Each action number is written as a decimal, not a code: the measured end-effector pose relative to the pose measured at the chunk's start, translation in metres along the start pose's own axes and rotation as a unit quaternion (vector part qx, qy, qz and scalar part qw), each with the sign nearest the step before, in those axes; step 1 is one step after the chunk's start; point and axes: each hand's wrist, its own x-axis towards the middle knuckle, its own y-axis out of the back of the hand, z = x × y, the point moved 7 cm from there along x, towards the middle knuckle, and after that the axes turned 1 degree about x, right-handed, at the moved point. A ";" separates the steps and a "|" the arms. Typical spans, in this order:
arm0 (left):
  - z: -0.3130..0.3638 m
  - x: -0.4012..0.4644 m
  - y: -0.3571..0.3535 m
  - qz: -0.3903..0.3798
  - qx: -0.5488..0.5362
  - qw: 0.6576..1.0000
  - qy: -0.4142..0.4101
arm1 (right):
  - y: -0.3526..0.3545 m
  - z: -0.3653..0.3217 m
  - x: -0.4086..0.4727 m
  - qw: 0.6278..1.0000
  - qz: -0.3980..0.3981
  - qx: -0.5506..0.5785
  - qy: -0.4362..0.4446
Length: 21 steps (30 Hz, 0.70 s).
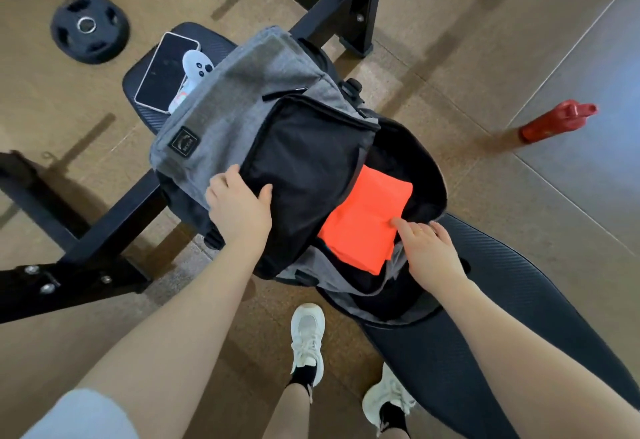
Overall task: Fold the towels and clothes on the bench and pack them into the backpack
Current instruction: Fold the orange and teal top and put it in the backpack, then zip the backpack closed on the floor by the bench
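Note:
A grey backpack (pixel 239 92) lies on the black bench (pixel 491 286) with its main compartment unzipped wide. Its black-lined front flap (pixel 304 168) is folded back to the left, and my left hand (pixel 239 203) grips the flap's edge. Inside the compartment lies a folded bright orange cloth (pixel 363 217) on the dark lining. My right hand (pixel 429 248) rests at the cloth's right edge, its fingertips pressing on the cloth. No other towels or clothes show on the bench.
A dark tablet (pixel 162 71) and a white game controller (pixel 194 71) lie on the bench's far pad behind the backpack. A black weight plate (pixel 90 28) lies on the floor at upper left. A red bottle (pixel 557 120) lies at right. Black frame bars (pixel 104 231) cross left.

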 end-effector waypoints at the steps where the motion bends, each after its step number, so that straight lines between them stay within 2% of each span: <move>1: 0.001 -0.001 0.005 0.023 0.000 1.000 -0.014 | 0.003 0.002 0.000 0.999 0.030 -0.021 0.002; 3: 0.005 -0.007 0.012 0.047 -0.020 0.997 -0.059 | 0.003 0.003 -0.003 0.997 0.049 -0.064 0.012; 5: 0.011 -0.019 0.009 0.025 -0.051 0.994 -0.090 | 0.006 0.007 -0.009 0.993 0.061 -0.102 0.022; 7: 0.019 -0.033 0.006 0.005 -0.074 0.991 -0.114 | 0.007 0.010 -0.016 0.993 0.062 -0.091 0.041; 10: 0.042 -0.068 0.014 0.002 -0.126 0.969 -0.215 | 0.025 0.017 -0.038 0.994 0.080 -0.045 0.058; 13: 0.067 -0.121 0.014 -0.066 -0.154 0.937 -0.306 | 0.058 0.013 -0.072 0.984 0.142 -0.031 0.099; 16: 0.083 -0.184 0.006 -0.146 -0.096 0.905 -0.388 | 0.093 -0.011 -0.111 0.959 0.207 -0.014 0.195; 18: 0.084 -0.210 0.011 -0.164 -0.076 0.898 -0.402 | 0.112 -0.024 -0.134 0.944 0.236 0.006 0.229; 21: 0.076 -0.238 0.040 -0.161 -0.134 0.920 -0.332 | 0.134 -0.024 -0.170 0.925 0.293 0.029 0.239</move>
